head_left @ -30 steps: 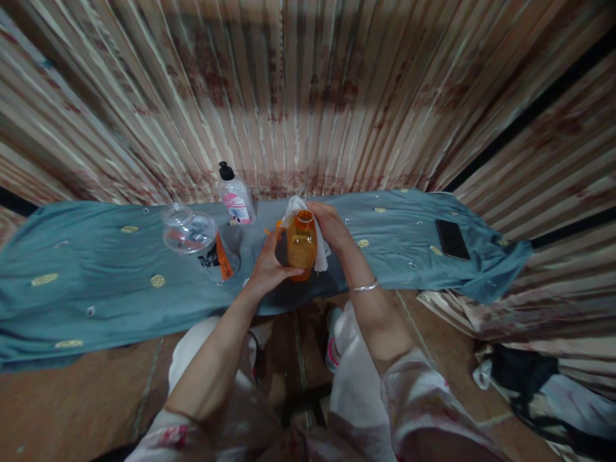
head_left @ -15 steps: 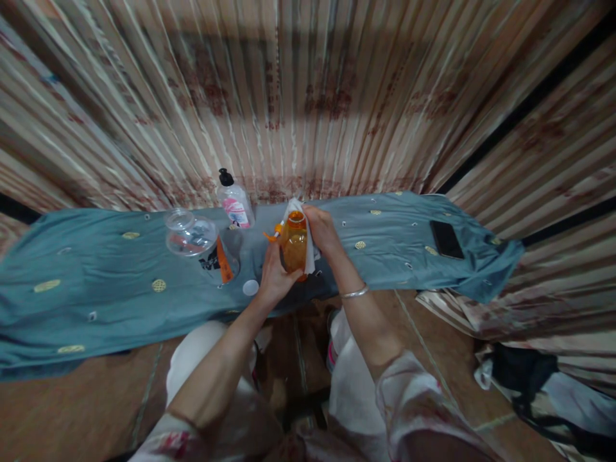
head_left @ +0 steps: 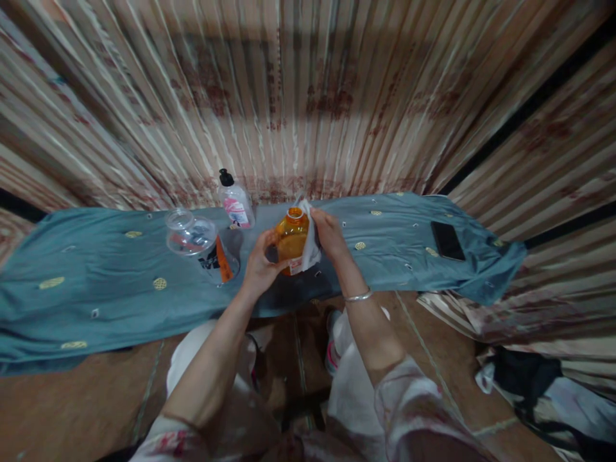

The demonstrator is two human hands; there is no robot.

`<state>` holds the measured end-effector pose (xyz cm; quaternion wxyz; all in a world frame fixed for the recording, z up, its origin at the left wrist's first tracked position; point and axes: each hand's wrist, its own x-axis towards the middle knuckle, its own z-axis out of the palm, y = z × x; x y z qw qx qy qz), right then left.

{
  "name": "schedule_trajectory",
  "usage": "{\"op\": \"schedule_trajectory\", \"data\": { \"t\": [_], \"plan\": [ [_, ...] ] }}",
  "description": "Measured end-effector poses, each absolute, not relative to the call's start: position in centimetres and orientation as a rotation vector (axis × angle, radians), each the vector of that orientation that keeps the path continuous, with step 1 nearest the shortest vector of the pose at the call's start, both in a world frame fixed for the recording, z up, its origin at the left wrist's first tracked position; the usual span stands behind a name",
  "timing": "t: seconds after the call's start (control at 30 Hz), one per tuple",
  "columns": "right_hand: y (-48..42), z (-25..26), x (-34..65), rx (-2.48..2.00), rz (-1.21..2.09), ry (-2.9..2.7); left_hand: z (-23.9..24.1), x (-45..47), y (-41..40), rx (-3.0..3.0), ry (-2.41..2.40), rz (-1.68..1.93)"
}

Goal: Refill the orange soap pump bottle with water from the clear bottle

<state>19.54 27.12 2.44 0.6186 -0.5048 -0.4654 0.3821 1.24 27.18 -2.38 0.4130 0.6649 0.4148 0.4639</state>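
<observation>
An amber plastic bottle point(head_left: 291, 242) with its mouth uncovered stands near the middle of the cloth-covered table. My left hand point(head_left: 262, 264) grips its left side, thumb low across the front and fingers around the back. On the other side, my right hand point(head_left: 328, 232) pinches a white wiping cloth point(head_left: 312, 242), pressing it along the bottle's right side. Part of a label shows low on the bottle. To the left stands a clear pump bottle point(head_left: 237, 206) with a pink label and black pump top.
A large clear plastic jar point(head_left: 209, 250) with an orange and black label is left of my hands. A black phone point(head_left: 447, 240) lies on the teal tablecloth point(head_left: 120, 276) at the right. Pleated curtains point(head_left: 308, 96) hang behind the table.
My left hand has shifted left and turned, and the bottle shows more of its front. The orange pump top and the white round disc seen beside that hand are now out of sight.
</observation>
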Motion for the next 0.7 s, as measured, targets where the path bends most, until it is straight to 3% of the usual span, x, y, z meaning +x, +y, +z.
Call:
{"op": "schedule_trajectory", "data": {
  "t": [0.3,0.5,0.7],
  "plan": [
    [25.4,3.0,20.0,-1.111,0.822,-1.159,-2.6,-0.1,27.1,1.642,1.229,1.274],
    [27.8,4.3,20.4,-1.023,1.178,-1.219,-2.7,0.6,26.0,1.656,1.248,1.252],
    [30.2,1.9,20.1,-1.033,1.340,-1.118,-2.7,0.9,25.2,1.691,1.235,1.271]
  ]
}}
